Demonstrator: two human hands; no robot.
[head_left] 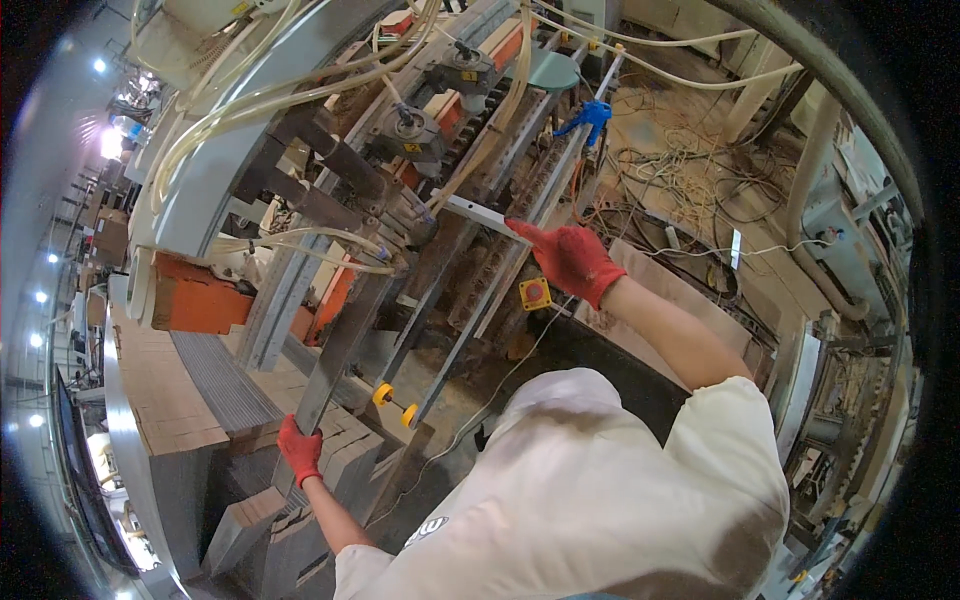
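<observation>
My left hand point(301, 452), in a red work glove, is closed round the near end of a long, narrow grey board point(343, 350). The board slants up under the spindles of a drilling machine point(345, 165); its far end is hidden. My right hand point(570, 260), gloved in red too, is farther off to the right. Its index finger is stretched out and touches the end of a pale metal bar with holes point(478, 212), while the other fingers look curled. No object shows in that hand. Below it is a red button on a yellow box point(535, 293).
Stacked grey boards with brown edges point(165, 390) stand at the left. Metal rails point(450, 370) with yellow rollers point(383, 394) run beneath the machine. A blue air gun point(590, 118) hangs on a rail. Tangled cables point(690, 180) lie on the floor, and a white cord point(490, 400) crosses nearby.
</observation>
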